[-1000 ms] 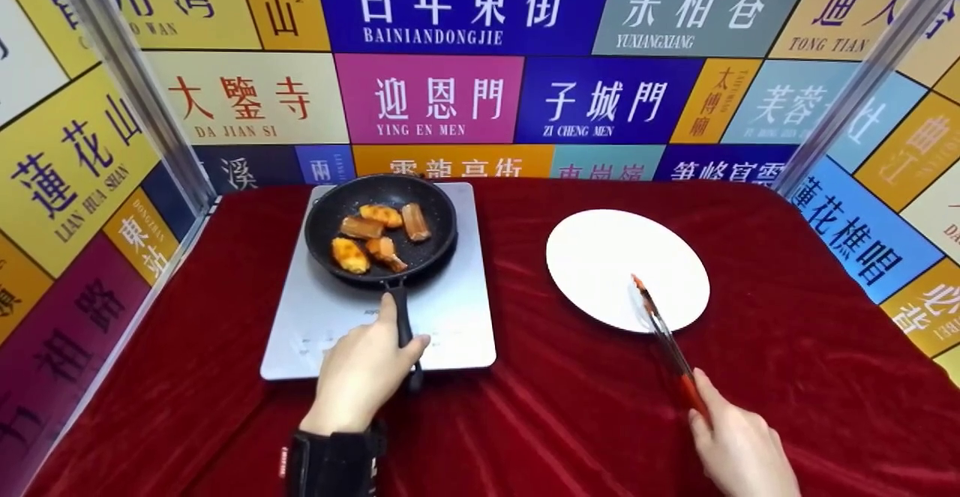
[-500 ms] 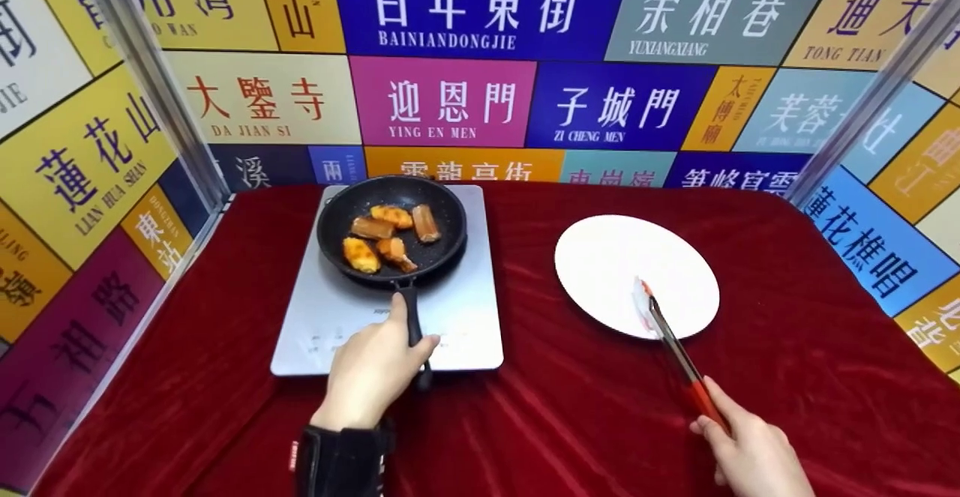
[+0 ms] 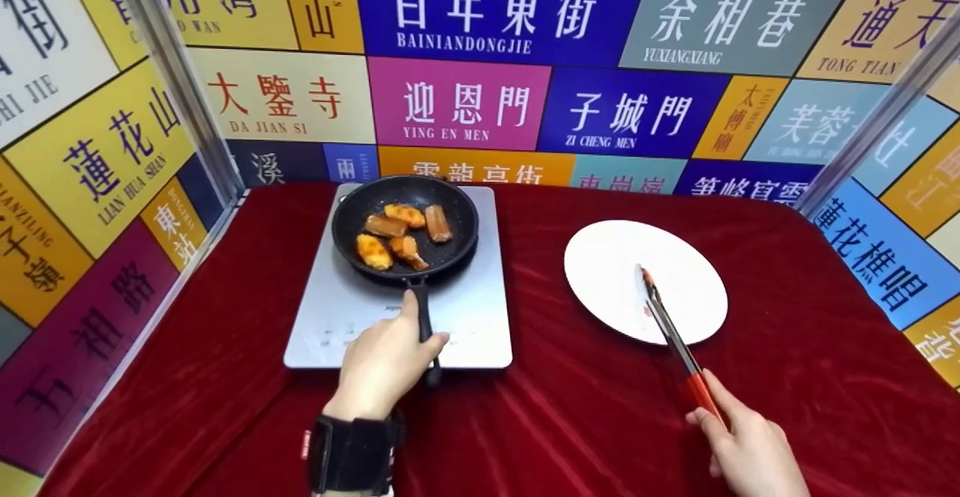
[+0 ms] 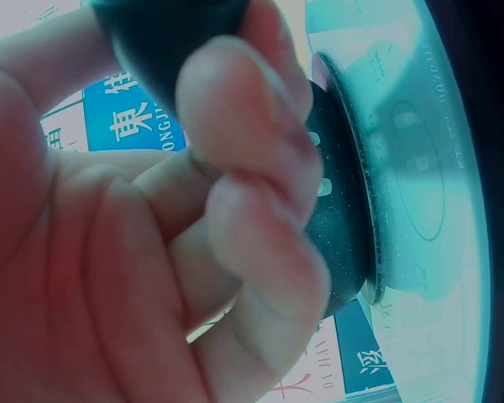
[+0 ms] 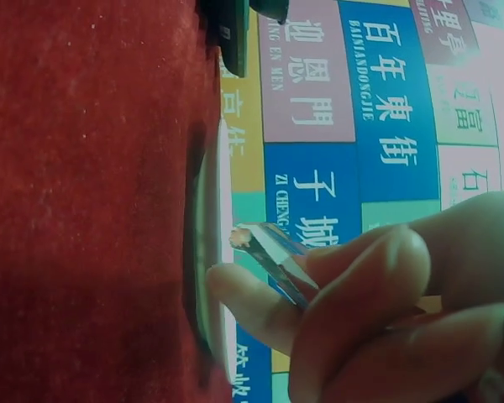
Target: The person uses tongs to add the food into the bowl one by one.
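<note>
In the head view my left hand (image 3: 386, 366) grips the black handle of a frying pan (image 3: 444, 255), its index finger stretched along it. Several browned food pieces (image 3: 405, 216), some yellow and some reddish-brown, lie in the pan. The left wrist view has curled fingers (image 4: 265, 218) close up beside the dark handle. To the right, my right hand (image 3: 754, 441) holds metal tongs (image 3: 673, 336) by their orange-red handles. Their tips hang over a white oval plate (image 3: 600, 279). Something orange shows at the tips; I cannot tell whether it is food.
The pan sits on a flat silver induction cooktop (image 3: 480, 317) at the left. A dark red cloth (image 3: 540, 407) covers the table. Behind stand panels of coloured street signs (image 3: 457, 100), with metal posts (image 3: 187, 92) at the corners.
The whole head view has shifted, so the scene sits farther right. Against the plate, the tong tips have moved slightly up and left. The left hand stays on the pan handle.
</note>
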Demonstrator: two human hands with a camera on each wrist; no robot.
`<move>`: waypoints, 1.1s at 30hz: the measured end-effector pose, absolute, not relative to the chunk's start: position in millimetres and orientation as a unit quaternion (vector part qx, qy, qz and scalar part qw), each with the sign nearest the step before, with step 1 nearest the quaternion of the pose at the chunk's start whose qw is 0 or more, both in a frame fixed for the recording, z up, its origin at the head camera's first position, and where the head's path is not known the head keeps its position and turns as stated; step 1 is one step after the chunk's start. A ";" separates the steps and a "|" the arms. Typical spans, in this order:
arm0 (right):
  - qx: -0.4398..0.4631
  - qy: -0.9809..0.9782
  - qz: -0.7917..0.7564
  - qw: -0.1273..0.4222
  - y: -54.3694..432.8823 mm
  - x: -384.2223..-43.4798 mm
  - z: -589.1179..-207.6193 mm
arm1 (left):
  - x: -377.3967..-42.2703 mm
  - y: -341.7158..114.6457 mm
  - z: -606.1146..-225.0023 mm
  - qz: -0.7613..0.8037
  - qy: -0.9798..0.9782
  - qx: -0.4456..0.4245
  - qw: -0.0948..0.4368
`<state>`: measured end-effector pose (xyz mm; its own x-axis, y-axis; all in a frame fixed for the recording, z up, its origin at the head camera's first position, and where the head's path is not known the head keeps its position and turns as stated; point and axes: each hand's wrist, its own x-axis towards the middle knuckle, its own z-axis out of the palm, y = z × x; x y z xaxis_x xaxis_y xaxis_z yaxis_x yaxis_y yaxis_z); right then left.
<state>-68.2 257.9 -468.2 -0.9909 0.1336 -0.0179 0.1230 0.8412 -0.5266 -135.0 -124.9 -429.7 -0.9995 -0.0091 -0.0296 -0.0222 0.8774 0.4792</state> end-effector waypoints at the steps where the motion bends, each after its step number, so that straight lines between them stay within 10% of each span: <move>1: -0.060 -0.962 0.267 0.019 256.7 -69.2 -466.8 | -135.3 -124.8 -429.6 0.248 0.969 -0.008 0.012; 33: 0.066 -0.963 0.236 0.109 187.0 -123.7 -419.1 | -137.5 -128.1 -431.5 0.248 0.969 -0.005 -0.004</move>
<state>-123.7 187.0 -419.1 -0.9673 -0.0766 0.2417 -0.1796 0.8801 -0.4396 -137.5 -128.1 -431.5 -0.9999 -0.0120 0.0047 -0.0083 0.8767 0.4810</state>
